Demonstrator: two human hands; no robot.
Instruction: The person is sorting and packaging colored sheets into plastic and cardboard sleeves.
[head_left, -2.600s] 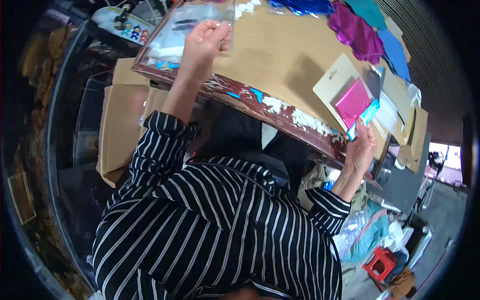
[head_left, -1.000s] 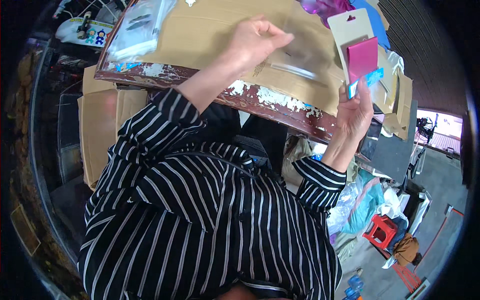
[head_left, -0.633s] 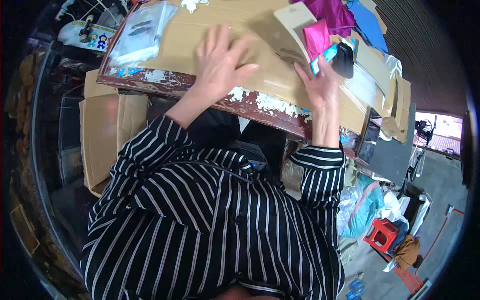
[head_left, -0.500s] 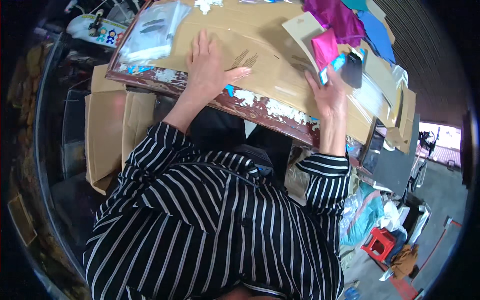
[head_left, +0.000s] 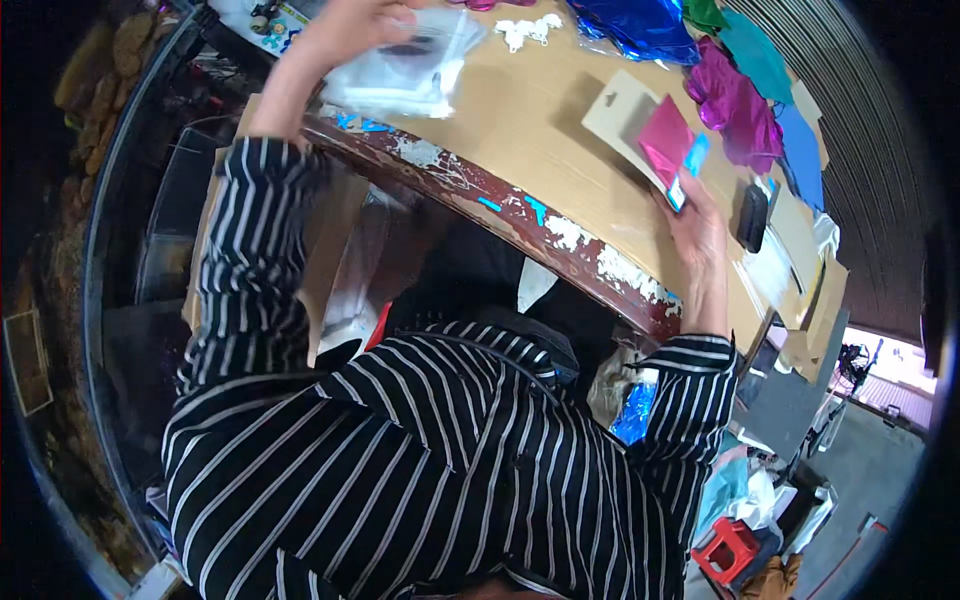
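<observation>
A cardboard-covered worktop (head_left: 540, 130) with a chipped red edge lies under both hands; the left hand (head_left: 345, 25), blurred, fingers closed, grips a stack of clear plastic bags (head_left: 405, 70) just below it; the right hand (head_left: 700, 230) pinches a pink foil card (head_left: 665, 145) above its fingertips; a small black case (head_left: 752, 217) lies just right of it.
</observation>
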